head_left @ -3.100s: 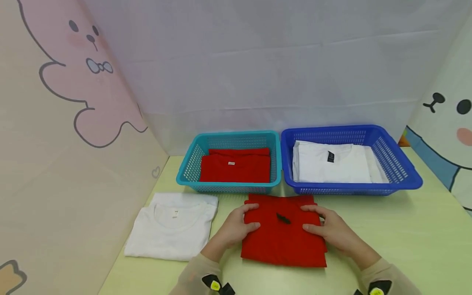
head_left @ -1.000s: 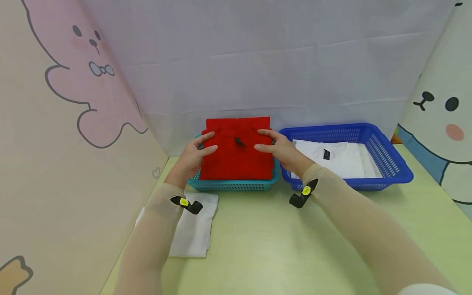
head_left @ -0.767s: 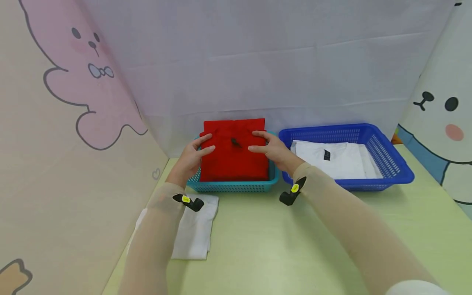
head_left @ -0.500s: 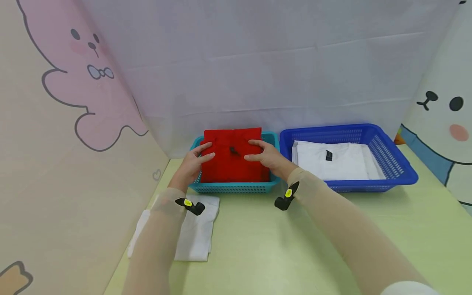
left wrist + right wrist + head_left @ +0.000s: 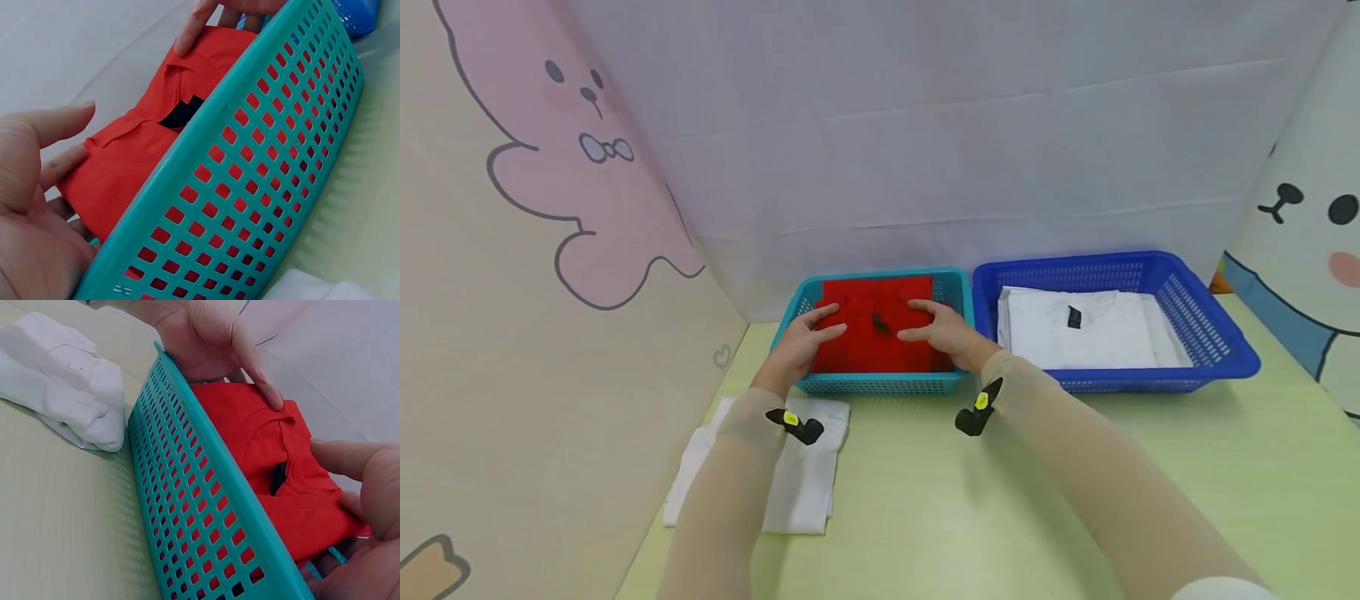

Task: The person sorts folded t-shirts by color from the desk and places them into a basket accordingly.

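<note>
A folded red T-shirt with a dark neck label lies in the teal basket, on top of other red cloth. My left hand is at the shirt's left side, inside the rim. Its thumb stands away from the cloth, while the other fingers lie along the shirt's edge. At the opposite side is my right hand, fingers spread. The right wrist view shows its thumb raised off the red fabric, with the lower fingers partly hidden by the shirt's edge.
The blue basket beside the teal one holds folded white shirts. Another folded white T-shirt lies on the pale green table at the left, partly covered by my left forearm. A white curtain hangs close behind the baskets.
Both hands have carried the red T-shirt from the table to the teal basket and lowered it inside. Over the last half second it sinks further and the thumbs come off it.
</note>
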Demonstrator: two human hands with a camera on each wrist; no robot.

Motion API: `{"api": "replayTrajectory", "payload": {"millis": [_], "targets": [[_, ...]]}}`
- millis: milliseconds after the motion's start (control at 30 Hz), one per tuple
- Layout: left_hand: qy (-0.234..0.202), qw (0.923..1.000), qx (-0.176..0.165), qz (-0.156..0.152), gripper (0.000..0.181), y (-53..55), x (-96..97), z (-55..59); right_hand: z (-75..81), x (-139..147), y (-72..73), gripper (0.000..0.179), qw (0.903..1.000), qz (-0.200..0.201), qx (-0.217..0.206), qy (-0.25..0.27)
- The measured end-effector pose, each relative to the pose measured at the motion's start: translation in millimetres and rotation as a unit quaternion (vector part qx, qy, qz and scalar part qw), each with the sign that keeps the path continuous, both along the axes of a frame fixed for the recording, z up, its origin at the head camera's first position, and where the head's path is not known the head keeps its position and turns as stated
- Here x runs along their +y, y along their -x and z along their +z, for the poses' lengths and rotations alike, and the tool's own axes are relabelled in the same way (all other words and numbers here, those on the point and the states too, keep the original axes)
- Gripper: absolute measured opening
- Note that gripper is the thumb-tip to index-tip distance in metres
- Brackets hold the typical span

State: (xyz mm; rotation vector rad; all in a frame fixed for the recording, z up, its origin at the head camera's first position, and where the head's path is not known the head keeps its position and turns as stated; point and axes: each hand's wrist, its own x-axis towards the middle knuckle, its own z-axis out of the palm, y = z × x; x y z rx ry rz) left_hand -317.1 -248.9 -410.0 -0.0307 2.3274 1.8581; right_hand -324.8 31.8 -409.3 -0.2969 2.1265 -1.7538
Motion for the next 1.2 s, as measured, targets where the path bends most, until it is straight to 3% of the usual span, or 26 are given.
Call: {"api": "replayTrajectory", "payload": {"millis": [300,467,600,733,933,1033,1200], "targets": [[0.041,0.9991,-0.010,0.006,0.067,2.9,3.8,2.1,-0.1,-1.9,-0.2,0.076,0.9998,-0.003,-0.013,-0.015],[0.105,0.9944,-0.002,0.012,0.072,1.4,2.6,5.9,1.8,-1.5,-1.4,0.077,0.9998,-0.006,-0.014,-0.008],[0.171,0.9848,0.026,0.011,0.069,-7.0,2.8,10.9,5.0,0.9,-8.1,0.074,0.9997,-0.009,0.007,-0.023],[0.233,0.9698,0.069,-0.014,0.069,-25.5,3.4,16.9,9.0,11.3,-21.8,0.073,0.9968,0.002,0.055,-0.058],[0.255,0.9549,0.140,-0.060,0.069,-67.5,-0.5,21.6,12.8,46.8,-51.0,0.074,0.9865,0.036,0.140,-0.076],[0.256,0.9466,0.181,-0.072,0.065,-94.0,-4.3,18.3,13.6,65.2,-67.9,0.072,0.9828,0.057,0.166,-0.057],[0.265,0.9313,0.237,-0.078,0.055,-137.6,-15.1,3.2,6.5,82.3,-98.8,0.063,0.9740,0.109,0.197,-0.020]]}}
